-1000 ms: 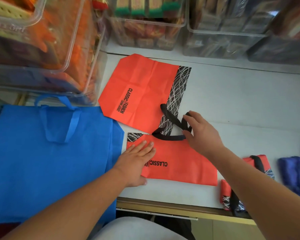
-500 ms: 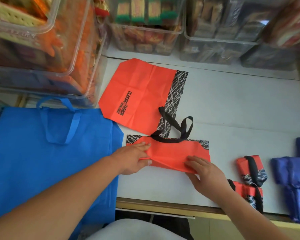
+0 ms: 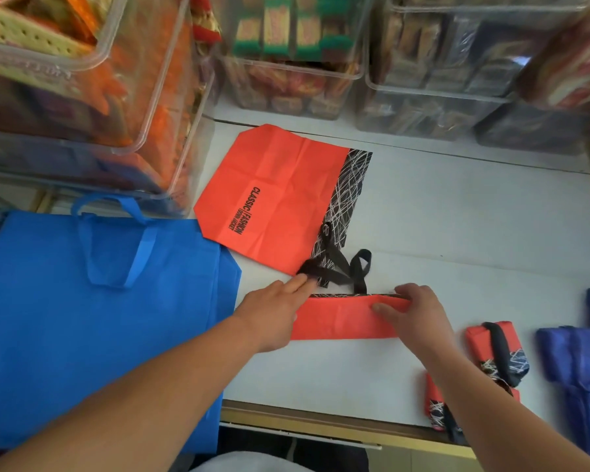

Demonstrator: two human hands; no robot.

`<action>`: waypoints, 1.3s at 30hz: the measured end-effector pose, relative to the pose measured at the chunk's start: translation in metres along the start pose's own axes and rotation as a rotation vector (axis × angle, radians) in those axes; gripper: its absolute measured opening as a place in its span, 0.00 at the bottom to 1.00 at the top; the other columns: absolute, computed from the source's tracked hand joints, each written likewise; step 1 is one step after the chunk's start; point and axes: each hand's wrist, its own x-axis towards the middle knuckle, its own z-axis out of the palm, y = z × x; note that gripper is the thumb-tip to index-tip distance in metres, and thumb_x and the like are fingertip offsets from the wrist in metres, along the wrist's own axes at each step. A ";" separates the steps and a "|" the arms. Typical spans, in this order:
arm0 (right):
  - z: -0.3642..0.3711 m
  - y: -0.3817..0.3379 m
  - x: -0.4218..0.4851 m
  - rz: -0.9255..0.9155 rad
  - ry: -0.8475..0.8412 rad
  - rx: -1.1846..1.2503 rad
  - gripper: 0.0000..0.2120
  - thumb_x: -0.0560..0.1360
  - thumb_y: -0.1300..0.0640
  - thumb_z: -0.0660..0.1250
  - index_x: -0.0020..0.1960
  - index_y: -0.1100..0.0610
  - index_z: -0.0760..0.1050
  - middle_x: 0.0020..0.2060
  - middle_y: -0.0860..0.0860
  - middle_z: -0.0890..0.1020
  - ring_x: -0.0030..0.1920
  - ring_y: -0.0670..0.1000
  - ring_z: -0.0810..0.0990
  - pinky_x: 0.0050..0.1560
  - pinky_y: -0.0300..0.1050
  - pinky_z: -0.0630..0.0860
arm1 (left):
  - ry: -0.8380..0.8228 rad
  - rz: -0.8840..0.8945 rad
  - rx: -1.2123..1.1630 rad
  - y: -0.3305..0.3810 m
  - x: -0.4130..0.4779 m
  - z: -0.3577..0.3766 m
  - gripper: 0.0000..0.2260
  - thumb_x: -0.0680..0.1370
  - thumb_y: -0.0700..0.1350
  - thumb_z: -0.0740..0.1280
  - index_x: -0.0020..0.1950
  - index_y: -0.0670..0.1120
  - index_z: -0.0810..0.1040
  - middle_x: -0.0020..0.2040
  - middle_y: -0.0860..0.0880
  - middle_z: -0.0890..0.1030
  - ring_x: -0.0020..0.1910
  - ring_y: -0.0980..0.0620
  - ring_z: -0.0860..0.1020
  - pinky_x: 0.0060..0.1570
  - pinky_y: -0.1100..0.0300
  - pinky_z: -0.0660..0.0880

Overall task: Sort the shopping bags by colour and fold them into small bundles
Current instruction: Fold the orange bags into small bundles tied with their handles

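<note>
Both ends of the folded orange bag [image 3: 338, 318] are hidden under the hands, so its full length cannot be seen. At lower right, the forearm covers much of one orange bundle [image 3: 435, 403], and the frame's right edge cuts off the blue bundles [image 3: 576, 362]. A second orange bundle [image 3: 494, 352] lies uncovered between them.

The clear bins [image 3: 171, 97] across the top are blurred. The upper-left one holds orange and yellowish goods, the centre one green-and-yellow packs, and the right ones dark packs that are hard to make out.

The folded bag is a narrow orange strip at lower centre on the white table [image 3: 457, 216], with a black-and-white edge along its top. Its black handles [image 3: 341, 267] loop upward onto a flat orange bag [image 3: 280, 199] printed "CLASSIC FASHION". A blue bag [image 3: 99, 318] lies flat at left.

The left hand [image 3: 273, 311] has straight fingers, its palm on the strip and its fingertips touching a handle. The right hand [image 3: 419, 315] curls its fingers over the strip's top edge, thumb on the orange face, pinching the fold.
</note>
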 end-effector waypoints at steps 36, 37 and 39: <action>0.074 -0.002 -0.050 -0.588 -0.282 0.258 0.40 0.64 0.30 0.75 0.72 0.42 0.73 0.78 0.46 0.67 0.82 0.48 0.52 0.79 0.45 0.54 | 0.288 0.198 -0.175 0.011 -0.053 0.029 0.11 0.75 0.46 0.63 0.57 0.50 0.75 0.45 0.52 0.79 0.46 0.49 0.75 0.44 0.50 0.76; 0.068 -0.002 -0.053 -0.580 -0.316 0.291 0.36 0.66 0.28 0.72 0.71 0.37 0.73 0.78 0.43 0.67 0.82 0.46 0.52 0.79 0.44 0.53 | 0.318 0.196 -0.217 0.016 -0.053 0.022 0.11 0.77 0.50 0.63 0.58 0.52 0.75 0.45 0.53 0.78 0.46 0.50 0.75 0.45 0.51 0.76; 0.057 -0.004 -0.060 -0.581 -0.306 0.358 0.18 0.76 0.33 0.67 0.65 0.28 0.74 0.72 0.34 0.72 0.79 0.44 0.60 0.78 0.41 0.58 | 0.347 0.156 -0.365 0.029 -0.049 0.005 0.11 0.78 0.54 0.66 0.60 0.58 0.75 0.47 0.56 0.77 0.47 0.54 0.75 0.47 0.54 0.76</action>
